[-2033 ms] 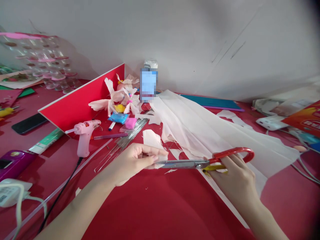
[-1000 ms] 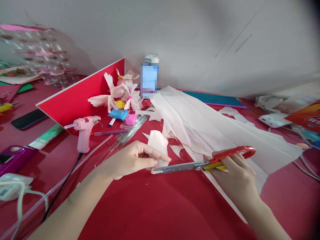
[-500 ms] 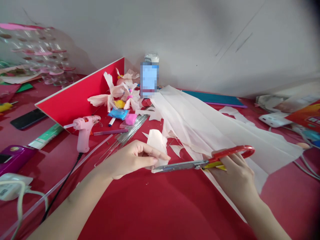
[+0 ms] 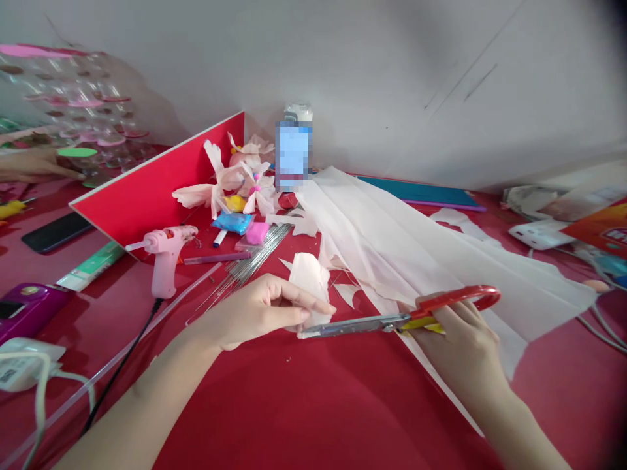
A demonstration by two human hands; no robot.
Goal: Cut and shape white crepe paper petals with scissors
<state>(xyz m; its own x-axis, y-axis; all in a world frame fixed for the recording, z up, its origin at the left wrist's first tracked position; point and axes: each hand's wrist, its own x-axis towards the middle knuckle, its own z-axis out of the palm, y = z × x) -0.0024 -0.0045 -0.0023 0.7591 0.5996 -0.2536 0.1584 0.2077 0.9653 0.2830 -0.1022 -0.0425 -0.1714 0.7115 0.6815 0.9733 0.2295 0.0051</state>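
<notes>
Between the thumb and fingers of my left hand (image 4: 267, 310) is a small folded piece of white crepe paper (image 4: 308, 274). My right hand (image 4: 458, 336) grips a pair of scissors (image 4: 362, 324) with red and yellow handles. The scissor blades lie together along the lower edge of the paper, by my left fingertips; I cannot tell whether paper is between them. A large pleated white sheet (image 4: 392, 235) spreads behind and under my right hand. White paper scraps (image 4: 347, 294) and a bundle of thin metal wires (image 4: 255, 258) lie just beyond my left hand.
A pink glue gun (image 4: 164, 261) stands left, before a leaning red board (image 4: 166, 170). White paper flowers (image 4: 220, 179), blue clay packet (image 4: 232, 223) and pink clay (image 4: 257, 232) lie behind. A phone (image 4: 292, 156) stands upright at the wall. Another person's hand (image 4: 34, 164) is far left.
Another person's hand has come in at the far left, beside a green disc on a clear plastic piece. My own hands, the scissors and the paper have hardly moved.
</notes>
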